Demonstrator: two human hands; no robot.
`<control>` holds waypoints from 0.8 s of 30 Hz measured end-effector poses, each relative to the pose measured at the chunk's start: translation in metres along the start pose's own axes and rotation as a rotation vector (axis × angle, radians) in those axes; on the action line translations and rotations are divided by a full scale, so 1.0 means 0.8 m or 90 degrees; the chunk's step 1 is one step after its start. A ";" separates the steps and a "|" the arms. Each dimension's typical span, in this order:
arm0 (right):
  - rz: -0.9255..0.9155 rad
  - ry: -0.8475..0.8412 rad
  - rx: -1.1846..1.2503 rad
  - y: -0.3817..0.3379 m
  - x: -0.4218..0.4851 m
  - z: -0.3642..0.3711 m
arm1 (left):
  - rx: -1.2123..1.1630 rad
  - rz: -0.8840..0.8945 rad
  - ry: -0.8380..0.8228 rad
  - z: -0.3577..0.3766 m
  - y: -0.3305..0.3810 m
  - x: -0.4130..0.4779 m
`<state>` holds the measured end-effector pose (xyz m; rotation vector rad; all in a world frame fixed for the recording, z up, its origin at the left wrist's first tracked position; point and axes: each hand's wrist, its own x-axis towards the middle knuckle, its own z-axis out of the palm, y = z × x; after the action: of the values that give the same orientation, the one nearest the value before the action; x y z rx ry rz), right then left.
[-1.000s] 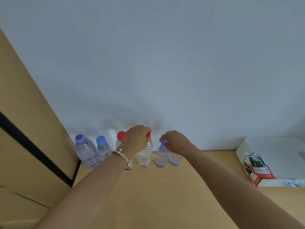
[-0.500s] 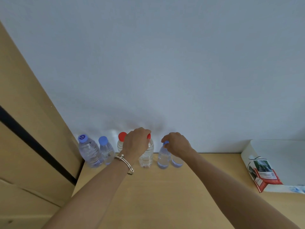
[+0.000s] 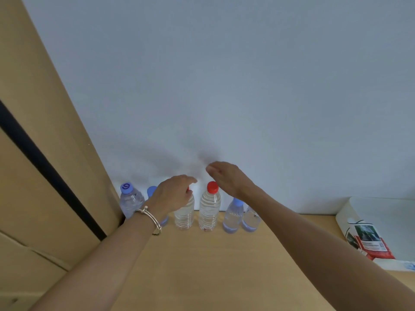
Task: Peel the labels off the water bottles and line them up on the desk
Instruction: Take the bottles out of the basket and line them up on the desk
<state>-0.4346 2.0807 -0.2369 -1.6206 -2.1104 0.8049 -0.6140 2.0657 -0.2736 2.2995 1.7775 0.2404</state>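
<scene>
Several clear, label-free water bottles stand in a row against the wall on the wooden desk (image 3: 202, 270). From the left: a purple-capped bottle (image 3: 131, 202), a blue-capped bottle (image 3: 151, 191) mostly hidden by my left wrist, two red-capped bottles (image 3: 184, 217) (image 3: 210, 209), and two small blue-tinted bottles (image 3: 233, 217) (image 3: 248, 221). My left hand (image 3: 173, 195) hovers over the top of the first red-capped bottle with loose fingers, gripping nothing. My right hand (image 3: 226, 177) is raised above the second red-capped bottle, fingers out, empty.
A tall wooden cabinet side (image 3: 45, 135) with a dark gap closes off the left end of the row. A white package (image 3: 368, 239) with a red and green label lies at the right on the desk. The white wall stands directly behind the bottles.
My left hand has let go of the second red-capped bottle and shifted left. My right hand has come off the blue-capped bottle and risen toward the wall.
</scene>
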 end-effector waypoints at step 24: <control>-0.009 -0.003 -0.244 -0.049 0.028 0.060 | -0.077 -0.162 0.076 -0.025 -0.125 -0.015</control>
<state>-0.4986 2.0845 -0.2507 -1.7811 -2.3869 0.4135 -0.7158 2.0795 -0.2815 1.9900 2.0295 0.4358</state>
